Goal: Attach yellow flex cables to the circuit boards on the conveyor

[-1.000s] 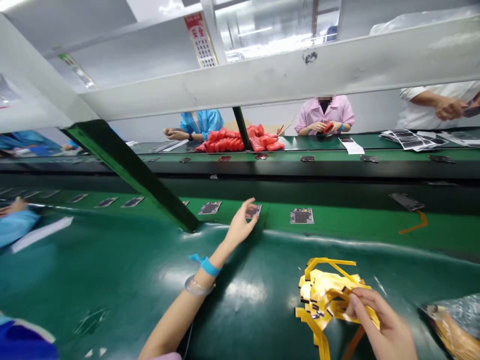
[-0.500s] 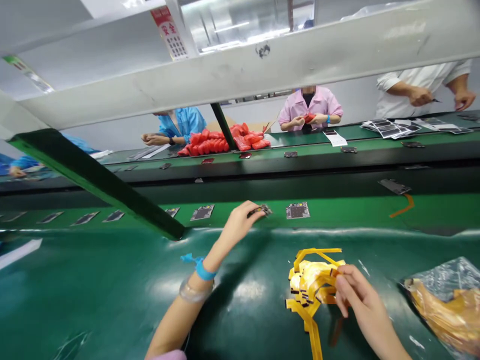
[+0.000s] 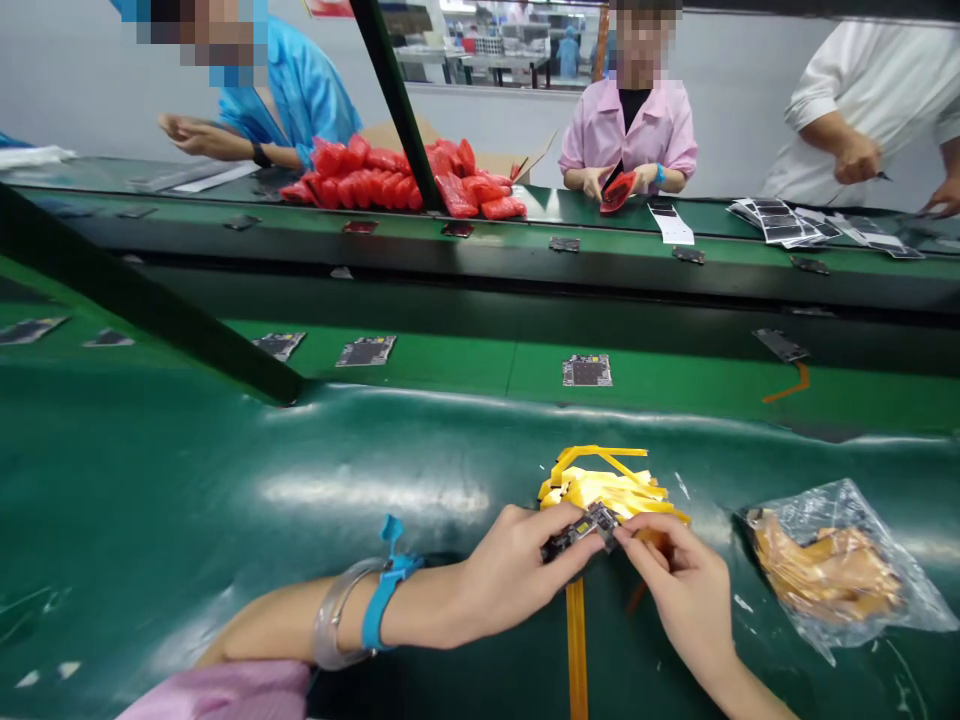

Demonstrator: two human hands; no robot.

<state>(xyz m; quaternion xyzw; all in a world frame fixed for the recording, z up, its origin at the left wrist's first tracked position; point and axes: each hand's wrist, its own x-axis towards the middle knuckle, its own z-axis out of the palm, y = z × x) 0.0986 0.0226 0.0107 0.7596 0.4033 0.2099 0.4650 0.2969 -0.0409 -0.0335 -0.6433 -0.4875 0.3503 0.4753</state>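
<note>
My left hand (image 3: 517,560) pinches a small circuit board (image 3: 592,528) by its edges, thumb below and fingers above. My right hand (image 3: 679,580) meets the board's right end, its thumb and forefinger closed on an orange flex cable (image 3: 654,542) that is mostly hidden behind the fingers. Just behind both hands lies a loose pile of yellow flex cables (image 3: 600,488), and one long strip (image 3: 576,650) runs from below the board toward me. Whether the held cable touches the board's connector I cannot tell.
A clear plastic bag of flex cables (image 3: 825,570) lies at right. On the green belt (image 3: 472,370) are several circuit boards (image 3: 587,370), one with a cable attached (image 3: 781,346). A slanted green post (image 3: 187,325) stands at left. Across, co-workers sit near red wrapped packets (image 3: 375,175).
My left hand has lifted the circuit board off the belt and brought it back to my right hand. The right hand has moved left to the board. My view has tilted.
</note>
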